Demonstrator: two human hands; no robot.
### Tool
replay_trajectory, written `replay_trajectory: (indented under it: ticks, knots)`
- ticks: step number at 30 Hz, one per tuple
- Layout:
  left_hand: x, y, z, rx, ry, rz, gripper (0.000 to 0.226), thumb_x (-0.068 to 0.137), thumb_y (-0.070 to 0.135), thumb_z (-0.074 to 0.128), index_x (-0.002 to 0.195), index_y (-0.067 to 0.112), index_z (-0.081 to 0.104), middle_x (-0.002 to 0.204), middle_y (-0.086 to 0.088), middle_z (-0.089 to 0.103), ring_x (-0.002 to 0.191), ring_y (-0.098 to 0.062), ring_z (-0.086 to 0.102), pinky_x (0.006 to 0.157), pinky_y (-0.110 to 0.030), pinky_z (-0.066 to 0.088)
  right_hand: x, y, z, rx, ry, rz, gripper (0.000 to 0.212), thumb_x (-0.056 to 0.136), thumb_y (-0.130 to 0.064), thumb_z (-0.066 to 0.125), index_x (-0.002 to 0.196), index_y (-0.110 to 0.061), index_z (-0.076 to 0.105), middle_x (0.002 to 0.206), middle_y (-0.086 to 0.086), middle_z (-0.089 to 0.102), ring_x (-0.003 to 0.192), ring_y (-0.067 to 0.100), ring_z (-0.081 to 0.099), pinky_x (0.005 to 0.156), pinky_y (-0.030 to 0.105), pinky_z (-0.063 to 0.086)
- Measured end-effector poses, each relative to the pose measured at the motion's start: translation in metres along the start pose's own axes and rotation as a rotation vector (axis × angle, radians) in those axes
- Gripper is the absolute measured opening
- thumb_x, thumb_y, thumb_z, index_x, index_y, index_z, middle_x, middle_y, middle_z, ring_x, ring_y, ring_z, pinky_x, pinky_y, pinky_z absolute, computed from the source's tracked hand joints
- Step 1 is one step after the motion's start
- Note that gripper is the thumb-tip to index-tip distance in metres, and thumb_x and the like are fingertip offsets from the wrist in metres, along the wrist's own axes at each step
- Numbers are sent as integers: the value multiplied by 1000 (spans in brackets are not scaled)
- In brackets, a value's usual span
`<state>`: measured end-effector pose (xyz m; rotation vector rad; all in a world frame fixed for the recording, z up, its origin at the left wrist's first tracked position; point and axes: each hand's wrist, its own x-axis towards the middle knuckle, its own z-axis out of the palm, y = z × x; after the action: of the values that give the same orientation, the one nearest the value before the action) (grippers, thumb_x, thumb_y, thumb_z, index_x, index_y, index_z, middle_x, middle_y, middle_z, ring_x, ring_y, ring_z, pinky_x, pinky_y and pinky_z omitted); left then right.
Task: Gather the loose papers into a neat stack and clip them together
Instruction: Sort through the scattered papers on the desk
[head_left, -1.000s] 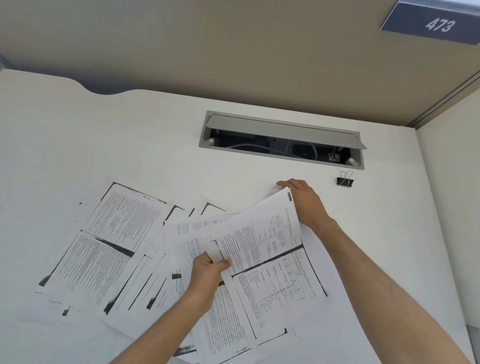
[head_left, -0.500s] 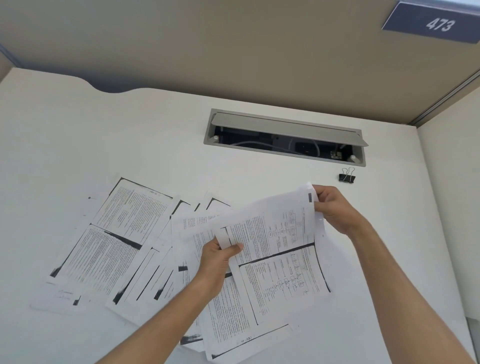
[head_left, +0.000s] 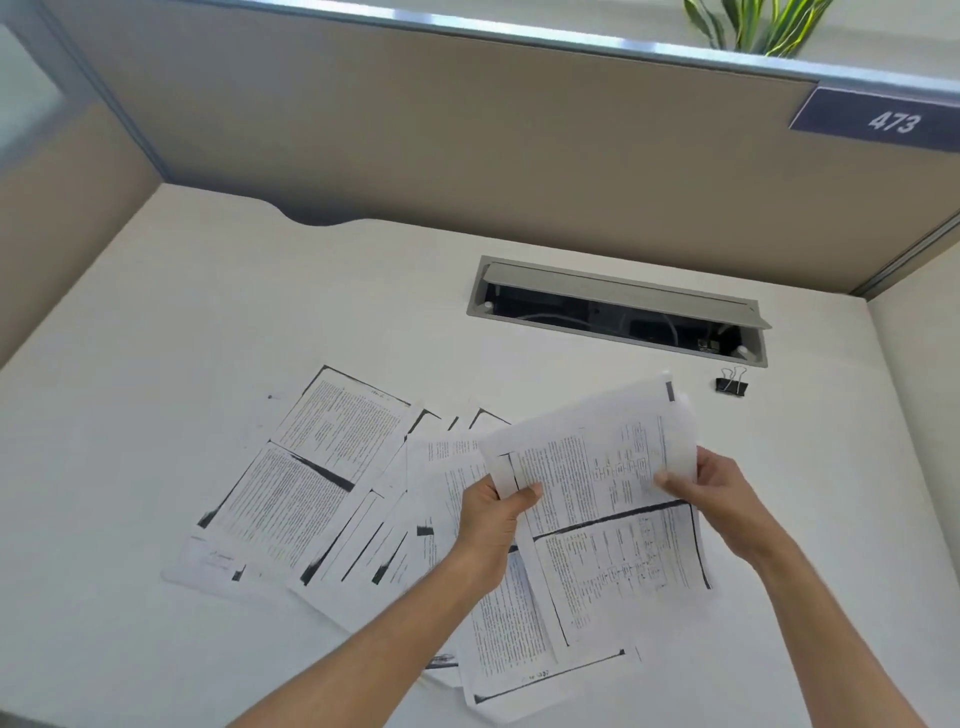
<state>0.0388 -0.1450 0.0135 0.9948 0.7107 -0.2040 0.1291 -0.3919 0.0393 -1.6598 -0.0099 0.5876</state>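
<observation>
The left hand (head_left: 493, 525) pinches the left edge of a printed sheet (head_left: 597, 499), thumb on top and fingers curled beneath. The right hand (head_left: 719, 499) grips the same sheet's right edge, thumb over the print. Between them the sheet is lifted off the worktop (head_left: 208, 291), its far end raised and bowed, its near end drooping over the pile. Whether a second sheet is pinched behind it cannot be told.

Under the hands, at 6 o'clock, more papers (head_left: 519, 639) lie overlapping and askew, partly hidden by the left forearm. From 8 to 10 o'clock of the hands the rest of the loose papers fan out across the worktop, corners out of line; the farthest left sheet (head_left: 306, 467) lies flat and tilted, with a dark photocopy band across its middle.

A black clip (head_left: 731, 384) rests on the worktop at 1 o'clock of the right hand, apart from the papers, its wire handles up. Just beyond it, at 12 o'clock, a grey cable hatch (head_left: 618, 312) is sunk in the worktop with its lid propped open and cables inside.

Tan partitions (head_left: 467, 156) close off the back and both sides. A dark plate (head_left: 878, 119) reading 473 hangs at 1 o'clock, and green leaves (head_left: 758, 26) show above the partition top.
</observation>
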Motion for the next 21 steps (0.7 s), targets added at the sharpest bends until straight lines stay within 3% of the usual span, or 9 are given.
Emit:
replay_trajectory:
  ticks: [1, 3, 5, 7, 9, 12, 14, 17, 21]
  knots:
    - [-3, 1, -1, -2, -12, 2, 21, 81, -3, 71, 98, 8, 76, 104, -10, 77, 105, -28, 70, 98, -47, 52, -5, 3, 5, 8, 24, 17, 40, 73, -24, 81, 107, -6, 68, 101, 8, 77, 100, 34, 70, 72, 28, 59]
    - [-10, 5, -7, -2, -40, 17, 23, 82, -7, 67, 91, 11, 76, 100, -8, 77, 102, -28, 70, 94, -45, 54, -12, 9, 12, 16, 74, 33, 45, 68, -25, 84, 105, -4, 68, 98, 11, 77, 94, 34, 72, 69, 33, 61]
    - [-12, 6, -17, 45, -42, 62, 26, 83, -8, 65, 94, 13, 74, 102, -9, 76, 99, -27, 70, 86, -36, 57, -21, 10, 17, 31, 124, 35, 34, 73, -16, 79, 103, -3, 69, 96, 12, 77, 91, 35, 72, 70, 38, 62]
    - [-9, 8, -35, 114, 25, 105, 28, 83, -6, 65, 100, 16, 70, 102, -10, 74, 95, -23, 68, 82, -28, 54, -30, 11, 21, 44, 138, 38, 20, 82, -4, 68, 102, -4, 69, 95, 10, 77, 90, 34, 73, 71, 39, 62]
    - [-4, 10, -57, 210, 134, 131, 31, 83, -2, 66, 102, 22, 67, 98, -9, 71, 97, -23, 65, 82, -24, 49, -37, 13, 26, 44, 143, 44, 20, 84, -3, 65, 103, -4, 69, 97, 10, 77, 89, 32, 73, 72, 39, 62]
    - [-1, 15, -90, 418, 274, 198, 35, 85, 3, 66, 114, 22, 64, 112, -10, 63, 109, -22, 59, 71, -15, 48, -47, 16, 33, 63, 165, 43, 20, 85, -3, 64, 104, -4, 68, 97, 11, 77, 88, 31, 73, 73, 40, 61]
    - [3, 19, -107, 632, 325, 293, 38, 86, 8, 66, 123, 18, 60, 126, -8, 60, 119, -20, 55, 84, -20, 51, -51, 21, 37, 96, 186, 46, 20, 85, -1, 63, 104, -3, 68, 98, 13, 76, 88, 30, 74, 72, 38, 62]
    - [14, 28, -125, 1037, 325, 408, 51, 86, 25, 69, 134, 16, 52, 145, -3, 49, 135, -22, 43, 111, -36, 36, -56, 30, 45, 146, 215, 66, 22, 85, 2, 63, 106, -2, 67, 101, 16, 75, 90, 32, 73, 71, 35, 61]
    - [31, 48, -130, 1376, 250, 346, 80, 85, 50, 64, 148, 15, 30, 160, -3, 26, 147, -24, 21, 117, -48, 25, -62, 44, 59, 187, 233, 88, 35, 77, -10, 74, 109, 2, 66, 102, 18, 74, 88, 32, 73, 68, 35, 61]
